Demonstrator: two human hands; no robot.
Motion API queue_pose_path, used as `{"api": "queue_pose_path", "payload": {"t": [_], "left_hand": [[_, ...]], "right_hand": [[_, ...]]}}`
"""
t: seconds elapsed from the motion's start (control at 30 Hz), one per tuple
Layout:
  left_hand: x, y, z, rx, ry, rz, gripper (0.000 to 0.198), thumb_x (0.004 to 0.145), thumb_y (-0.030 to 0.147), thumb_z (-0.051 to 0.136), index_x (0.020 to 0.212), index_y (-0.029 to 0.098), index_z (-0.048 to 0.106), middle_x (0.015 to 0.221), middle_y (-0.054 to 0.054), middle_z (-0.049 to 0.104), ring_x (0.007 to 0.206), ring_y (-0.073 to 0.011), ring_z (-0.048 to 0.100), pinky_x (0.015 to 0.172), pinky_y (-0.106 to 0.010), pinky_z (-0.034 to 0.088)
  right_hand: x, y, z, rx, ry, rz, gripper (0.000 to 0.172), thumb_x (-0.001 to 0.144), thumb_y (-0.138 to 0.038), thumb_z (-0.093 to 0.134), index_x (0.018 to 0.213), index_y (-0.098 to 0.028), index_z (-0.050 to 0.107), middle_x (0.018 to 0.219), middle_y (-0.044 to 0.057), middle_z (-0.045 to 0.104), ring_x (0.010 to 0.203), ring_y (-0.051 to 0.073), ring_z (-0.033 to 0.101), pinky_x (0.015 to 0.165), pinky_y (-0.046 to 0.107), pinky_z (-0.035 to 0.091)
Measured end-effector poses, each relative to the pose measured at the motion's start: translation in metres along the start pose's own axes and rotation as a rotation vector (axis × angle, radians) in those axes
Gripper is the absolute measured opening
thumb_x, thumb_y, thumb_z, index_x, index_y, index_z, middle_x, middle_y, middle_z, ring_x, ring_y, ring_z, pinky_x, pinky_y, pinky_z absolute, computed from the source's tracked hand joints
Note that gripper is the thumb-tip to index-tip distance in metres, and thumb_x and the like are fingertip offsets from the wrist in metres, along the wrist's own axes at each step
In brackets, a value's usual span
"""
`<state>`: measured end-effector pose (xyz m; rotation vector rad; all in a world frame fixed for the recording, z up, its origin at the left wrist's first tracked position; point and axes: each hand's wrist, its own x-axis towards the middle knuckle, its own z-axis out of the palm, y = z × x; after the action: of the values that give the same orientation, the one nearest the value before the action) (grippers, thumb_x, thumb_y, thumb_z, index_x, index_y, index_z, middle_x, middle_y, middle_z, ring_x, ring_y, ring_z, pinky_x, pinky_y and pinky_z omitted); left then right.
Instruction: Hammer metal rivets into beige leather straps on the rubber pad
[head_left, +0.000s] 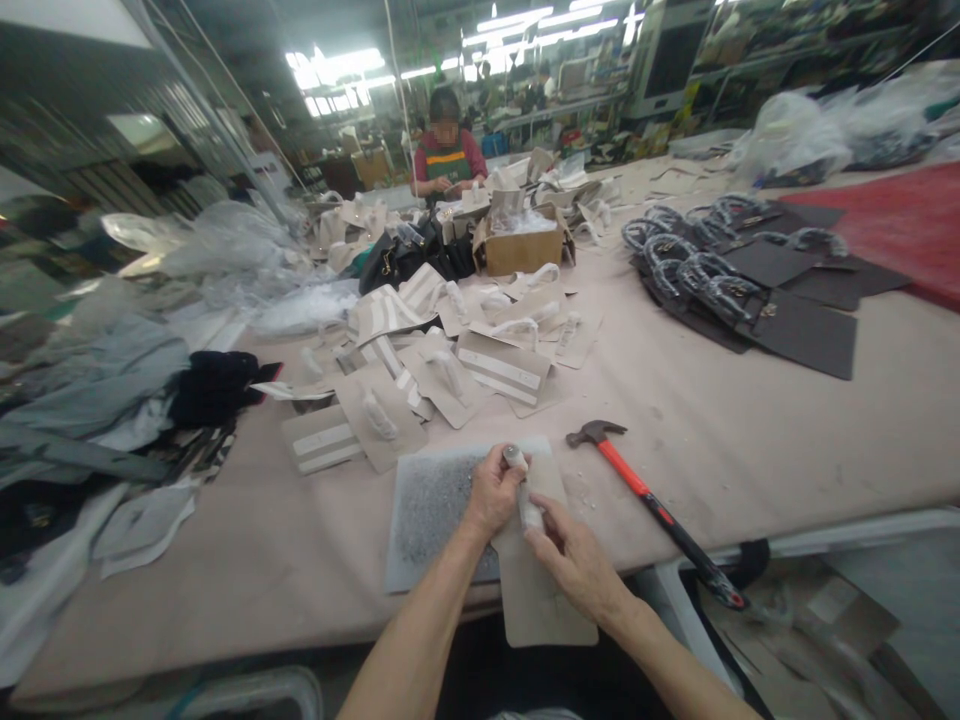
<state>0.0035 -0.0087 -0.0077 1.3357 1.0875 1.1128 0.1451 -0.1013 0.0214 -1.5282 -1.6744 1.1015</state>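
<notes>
- Beige panel [551, 610] lies over the right part of a speckled board [435, 510]; its near end juts past the edge of the table [750, 430].
- 1 wrapped handle [532, 512] sits on the panel, between both hands.
- Left hand [493, 492]: fingers and thumb clamped on the handle's far end.
- Right hand [576, 555]: fingertips against the handle's near part; cannot tell whether they pinch it.
- 1 hammer [656, 508], red and black, lies right of the board, head away from the wearer.
- Beyond the board: heaped beige pieces [499, 367], 1 cardboard box [523, 252]; dark pieces [814, 325] to the right.
- 1 person [452, 160] at the far side.
</notes>
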Motion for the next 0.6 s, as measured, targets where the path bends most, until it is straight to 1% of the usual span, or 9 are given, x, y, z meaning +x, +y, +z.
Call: {"api": "queue_pose_path", "payload": {"t": [0.07, 0.13, 0.27, 0.33, 0.4, 0.47, 0.53, 0.6], "left_hand": [[-0.001, 0.000, 0.001, 0.008, 0.010, -0.003, 0.020, 0.083, 0.028, 0.063, 0.099, 0.018, 0.064, 0.094, -0.006, 0.074, 0.084, -0.0183, 0.068, 0.075, -0.027, 0.052], [-0.001, 0.000, 0.002, 0.012, 0.020, -0.007, 0.020, 0.083, 0.029, 0.064, 0.099, 0.018, 0.065, 0.095, -0.006, 0.074, 0.084, -0.0185, 0.068, 0.076, -0.027, 0.052], [-0.001, 0.000, 0.001, 0.004, 0.027, -0.008, 0.019, 0.083, 0.030, 0.066, 0.098, 0.018, 0.065, 0.094, -0.007, 0.074, 0.083, -0.0190, 0.068, 0.076, -0.028, 0.052], [-0.001, 0.001, 0.000, 0.003, 0.026, -0.008, 0.019, 0.083, 0.029, 0.065, 0.098, 0.018, 0.066, 0.093, -0.006, 0.074, 0.082, -0.0183, 0.067, 0.075, -0.027, 0.052], [-0.001, 0.002, 0.000, 0.006, 0.029, -0.009, 0.018, 0.082, 0.027, 0.064, 0.098, 0.017, 0.065, 0.093, -0.006, 0.074, 0.081, -0.0179, 0.067, 0.074, -0.027, 0.052], [-0.001, 0.002, 0.000, 0.011, 0.032, -0.011, 0.018, 0.082, 0.026, 0.063, 0.098, 0.017, 0.065, 0.094, -0.007, 0.075, 0.082, -0.0185, 0.068, 0.075, -0.027, 0.052], [-0.001, 0.001, 0.001, 0.023, 0.031, -0.005, 0.018, 0.082, 0.024, 0.063, 0.099, 0.017, 0.065, 0.096, -0.007, 0.075, 0.085, -0.0195, 0.069, 0.077, -0.028, 0.052], [-0.001, 0.000, 0.001, 0.045, 0.024, 0.012, 0.018, 0.082, 0.022, 0.062, 0.099, 0.018, 0.065, 0.096, -0.007, 0.075, 0.087, -0.0202, 0.069, 0.078, -0.029, 0.052]], "right_hand": [[-0.002, 0.004, -0.013, 0.018, 0.054, -0.007, 0.052, 0.092, -0.052, 0.045, 0.126, -0.014, 0.057, 0.079, 0.003, 0.064, 0.070, 0.019, 0.061, 0.068, 0.032, 0.049], [-0.003, 0.014, -0.030, -0.041, 0.175, 0.037, 0.051, 0.091, -0.053, 0.046, 0.121, -0.015, 0.059, 0.082, 0.004, 0.065, 0.073, 0.019, 0.062, 0.071, 0.034, 0.050], [-0.002, 0.049, -0.068, -0.256, 0.446, 0.174, 0.049, 0.086, -0.053, 0.047, 0.113, -0.016, 0.063, 0.087, 0.008, 0.067, 0.076, 0.022, 0.062, 0.075, 0.037, 0.050], [-0.002, 0.069, -0.083, -0.396, 0.519, 0.192, 0.047, 0.086, -0.049, 0.046, 0.112, -0.015, 0.063, 0.092, 0.011, 0.067, 0.081, 0.025, 0.063, 0.078, 0.038, 0.050], [-0.002, 0.085, -0.094, -0.577, 0.533, 0.202, 0.044, 0.088, -0.044, 0.045, 0.112, -0.012, 0.063, 0.100, 0.015, 0.066, 0.090, 0.028, 0.063, 0.082, 0.039, 0.049], [-0.002, 0.095, -0.099, -0.758, 0.471, 0.225, 0.041, 0.089, -0.040, 0.046, 0.113, -0.010, 0.063, 0.102, 0.018, 0.064, 0.094, 0.030, 0.062, 0.083, 0.040, 0.048], [-0.001, 0.097, -0.102, -0.867, 0.377, 0.253, 0.036, 0.090, -0.037, 0.048, 0.110, -0.011, 0.063, 0.097, 0.017, 0.063, 0.090, 0.030, 0.061, 0.079, 0.039, 0.046], [0.003, 0.092, -0.105, -0.872, 0.305, 0.278, 0.028, 0.090, -0.034, 0.049, 0.104, -0.013, 0.063, 0.091, 0.014, 0.063, 0.084, 0.028, 0.061, 0.074, 0.037, 0.045]]}}
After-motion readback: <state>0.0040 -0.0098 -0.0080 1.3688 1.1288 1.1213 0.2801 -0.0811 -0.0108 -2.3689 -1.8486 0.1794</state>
